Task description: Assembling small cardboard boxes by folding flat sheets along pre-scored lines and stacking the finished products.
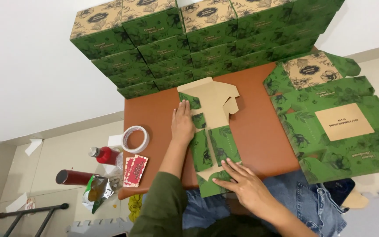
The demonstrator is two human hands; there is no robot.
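Flat green box blank (210, 131) lay on brown table (259, 127). Left hand (182, 123) pressed flat on its left flap, fingers together. Right hand (244, 184), fingers spread, held the near edge. Tape roll (135, 139) lay left.

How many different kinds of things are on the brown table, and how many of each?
Half-folded box blank under the left hand and right hand: 1
Pile of flat green box blanks: 1
Tape roll: 1
Red patterned card: 1
Total: 4
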